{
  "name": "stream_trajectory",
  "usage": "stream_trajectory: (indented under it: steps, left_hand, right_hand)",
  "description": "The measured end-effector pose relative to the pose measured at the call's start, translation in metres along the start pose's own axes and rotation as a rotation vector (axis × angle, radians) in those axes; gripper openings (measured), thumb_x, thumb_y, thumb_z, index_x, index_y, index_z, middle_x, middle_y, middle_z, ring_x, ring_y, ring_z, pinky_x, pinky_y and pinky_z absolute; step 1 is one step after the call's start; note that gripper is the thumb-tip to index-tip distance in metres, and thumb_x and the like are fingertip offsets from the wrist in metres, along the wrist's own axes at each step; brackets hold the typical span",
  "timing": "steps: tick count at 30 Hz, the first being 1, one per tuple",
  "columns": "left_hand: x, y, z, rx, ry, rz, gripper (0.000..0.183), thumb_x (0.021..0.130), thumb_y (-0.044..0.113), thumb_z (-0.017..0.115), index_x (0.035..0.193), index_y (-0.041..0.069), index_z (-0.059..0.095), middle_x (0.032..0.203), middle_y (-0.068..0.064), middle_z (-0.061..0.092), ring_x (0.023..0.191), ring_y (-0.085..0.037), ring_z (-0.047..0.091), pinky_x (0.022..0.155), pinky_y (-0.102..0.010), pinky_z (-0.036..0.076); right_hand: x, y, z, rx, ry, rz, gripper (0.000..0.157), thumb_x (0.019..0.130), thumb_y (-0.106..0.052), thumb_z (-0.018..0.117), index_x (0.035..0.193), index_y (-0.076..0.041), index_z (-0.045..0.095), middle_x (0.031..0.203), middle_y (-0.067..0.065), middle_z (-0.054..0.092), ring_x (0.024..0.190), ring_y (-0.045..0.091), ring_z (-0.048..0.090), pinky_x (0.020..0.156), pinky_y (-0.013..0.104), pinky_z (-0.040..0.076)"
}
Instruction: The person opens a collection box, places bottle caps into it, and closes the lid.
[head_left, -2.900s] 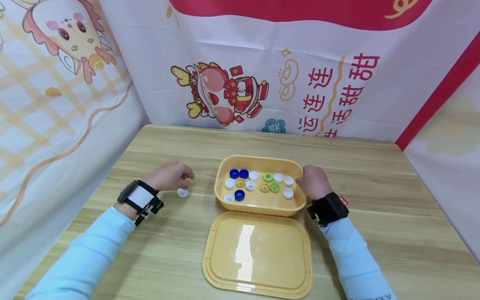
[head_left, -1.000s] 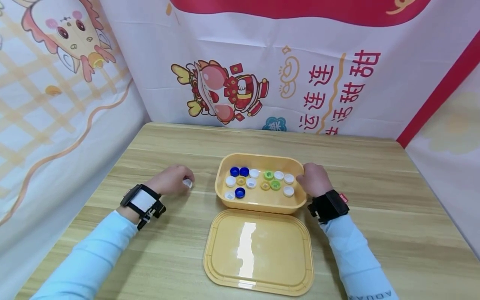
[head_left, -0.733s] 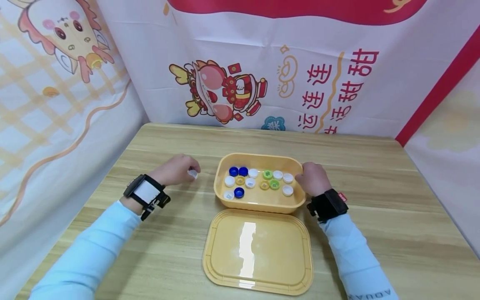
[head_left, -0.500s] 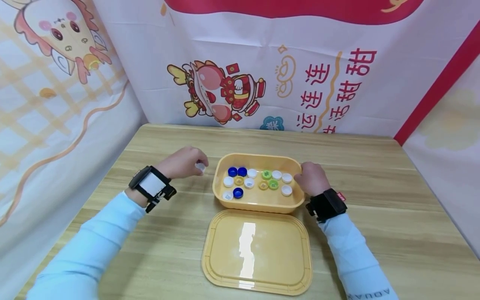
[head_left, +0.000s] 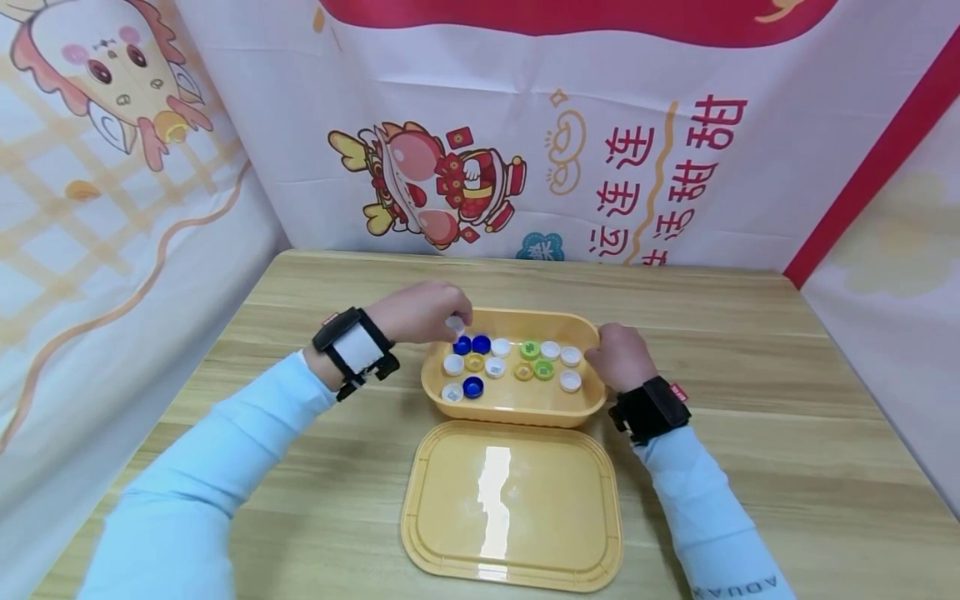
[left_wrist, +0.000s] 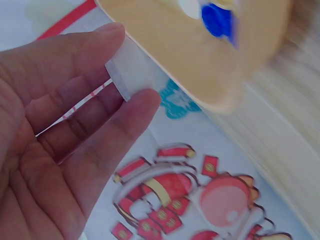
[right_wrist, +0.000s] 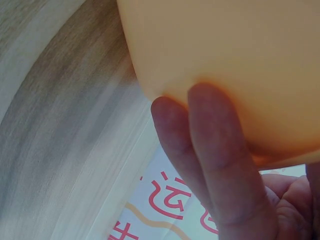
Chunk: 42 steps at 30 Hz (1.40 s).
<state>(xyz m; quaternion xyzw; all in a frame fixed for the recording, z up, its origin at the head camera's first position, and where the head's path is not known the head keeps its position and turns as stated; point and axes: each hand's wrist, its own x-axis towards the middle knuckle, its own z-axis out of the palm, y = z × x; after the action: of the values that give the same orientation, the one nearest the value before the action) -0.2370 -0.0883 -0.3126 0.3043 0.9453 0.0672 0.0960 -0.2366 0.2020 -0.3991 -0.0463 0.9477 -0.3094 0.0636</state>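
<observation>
My left hand (head_left: 429, 312) pinches a white bottle cap (head_left: 454, 325) between thumb and finger, over the back left corner of a yellow plastic box (head_left: 517, 410). The left wrist view shows the same cap (left_wrist: 134, 70) held by its edges, close to the box rim. Inside the box lie several bottle caps: white ones, blue ones (head_left: 473, 386), green ones (head_left: 543, 369) and yellow ones (head_left: 523, 371). My right hand (head_left: 624, 358) grips the box's right end at the rim. In the right wrist view its fingers (right_wrist: 215, 130) press against the outer box wall (right_wrist: 215, 45).
A flat yellow lid (head_left: 513, 500) lies on the wooden table (head_left: 757, 417) in front of the box. Printed cloth (head_left: 600, 92) hangs behind the table and on both sides.
My left hand has picked the white bottle cap up from the table at the left and carried it right, over the box. My right hand keeps its grip on the box.
</observation>
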Motion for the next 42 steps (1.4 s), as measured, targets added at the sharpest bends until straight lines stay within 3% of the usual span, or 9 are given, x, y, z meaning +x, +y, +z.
stream_trajectory:
  steps: [6,13,23,33,42]
  left_hand:
    - [0.023,0.028,-0.003,0.028,-0.06,0.061,0.025,0.084,0.015,0.078,0.108,0.012,0.072,0.104,-0.001,0.067,0.091,-0.015,0.058,0.083,-0.027,0.051]
    - [0.043,0.047,0.006,0.082,-0.093,0.152,0.028,0.083,0.016,0.079,0.11,0.014,0.071,0.105,0.002,0.067,0.097,-0.011,0.059,0.085,-0.023,0.048]
    - [0.074,0.069,0.029,0.005,-0.226,0.293,0.026,0.082,0.003,0.075,0.107,0.007,0.072,0.101,0.001,0.067,0.089,-0.011,0.059,0.08,-0.022,0.049]
    - [0.083,0.082,0.049,-0.012,-0.26,0.342,0.025,0.081,0.002,0.076,0.105,0.007,0.074,0.097,0.002,0.066,0.087,-0.011,0.059,0.074,-0.018,0.049]
    - [0.092,0.092,0.058,0.067,-0.261,0.445,0.012,0.079,0.0,0.072,0.089,0.008,0.073,0.079,0.004,0.062,0.073,-0.01,0.053,0.063,-0.017,0.042]
  right_hand:
    - [0.0,0.001,-0.002,-0.002,-0.001,0.005,0.017,0.092,-0.003,0.053,0.102,0.007,0.064,0.082,0.015,0.062,0.066,0.024,0.058,0.056,0.029,0.05]
    - [0.001,0.001,0.0,-0.011,0.007,-0.02,0.014,0.09,-0.002,0.055,0.095,0.005,0.065,0.078,0.013,0.061,0.065,0.024,0.057,0.056,0.03,0.047]
    - [0.001,0.0,-0.004,-0.014,0.033,-0.022,0.01,0.086,-0.001,0.055,0.089,0.004,0.064,0.074,0.012,0.059,0.062,0.024,0.055,0.053,0.029,0.046]
    - [-0.002,0.004,0.005,-0.047,0.046,-0.051,0.006,0.085,-0.001,0.058,0.083,0.003,0.062,0.069,0.009,0.056,0.058,0.022,0.053,0.048,0.027,0.043]
    - [0.0,0.008,0.003,-0.086,0.112,-0.103,0.008,0.081,-0.001,0.058,0.073,0.001,0.058,0.064,0.008,0.053,0.055,0.022,0.05,0.047,0.028,0.039]
